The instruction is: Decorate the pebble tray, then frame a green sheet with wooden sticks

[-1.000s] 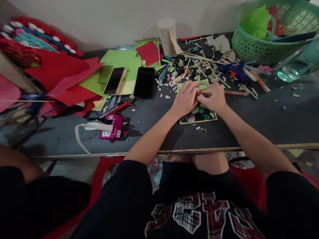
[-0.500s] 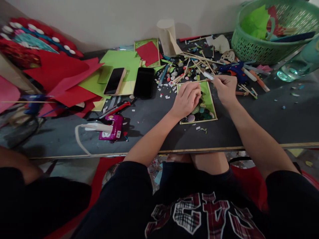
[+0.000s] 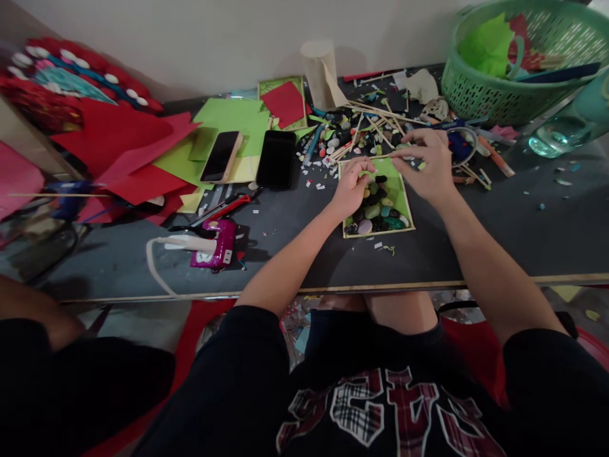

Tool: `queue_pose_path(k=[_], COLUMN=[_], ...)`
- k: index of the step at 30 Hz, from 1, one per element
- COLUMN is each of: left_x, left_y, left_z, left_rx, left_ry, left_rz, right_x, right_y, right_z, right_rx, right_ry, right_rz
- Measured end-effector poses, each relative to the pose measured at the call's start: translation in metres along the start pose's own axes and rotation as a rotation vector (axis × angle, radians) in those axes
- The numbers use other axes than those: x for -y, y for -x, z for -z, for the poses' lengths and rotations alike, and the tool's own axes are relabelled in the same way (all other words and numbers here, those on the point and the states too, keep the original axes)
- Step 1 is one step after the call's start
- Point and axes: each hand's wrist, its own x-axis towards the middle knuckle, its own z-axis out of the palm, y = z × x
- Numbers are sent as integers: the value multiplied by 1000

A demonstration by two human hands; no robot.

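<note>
A small green panel (image 3: 400, 190) with a thin pale stick border lies flat on the dark table. Dark, green and pale pebbles (image 3: 375, 211) cover its lower and middle part. My left hand (image 3: 351, 189) rests over the panel's upper left edge, fingers curled inward; whatever is between them, if anything, is hidden. Above the upper right corner is my right hand (image 3: 428, 164), its thumb and fingers apart with nothing clear between them. A pale ring (image 3: 469, 143) shows just beyond that hand, around a blue glue gun (image 3: 459, 147), partly covered.
Loose pebbles, sticks and paper scraps (image 3: 354, 130) crowd the back. At right stand a green basket (image 3: 485, 95) and a clear bottle (image 3: 556, 133). Two phones (image 3: 276, 158), red paper (image 3: 118, 136), a red cutter (image 3: 233, 204) and a purple plug adapter (image 3: 221, 244) lie left. Another person's arm (image 3: 38, 314) is at far left.
My right hand has opened its fingers and moved slightly left; the small white thing at its fingertips no longer shows. My left hand has drawn back left, uncovering more pebbles.
</note>
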Motion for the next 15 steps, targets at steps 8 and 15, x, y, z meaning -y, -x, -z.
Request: queue_pose_path(k=[8,15], left_x=[-13,-12], left_y=[-2,-3], left_z=[8,15], left_rx=[75,19], left_ry=[84,120], left_rz=[60,105], right_x=[14,16], right_y=[6,7], right_z=[-12,-15], right_rx=[82,51], right_ry=[-83,-93], right_rz=[64,72])
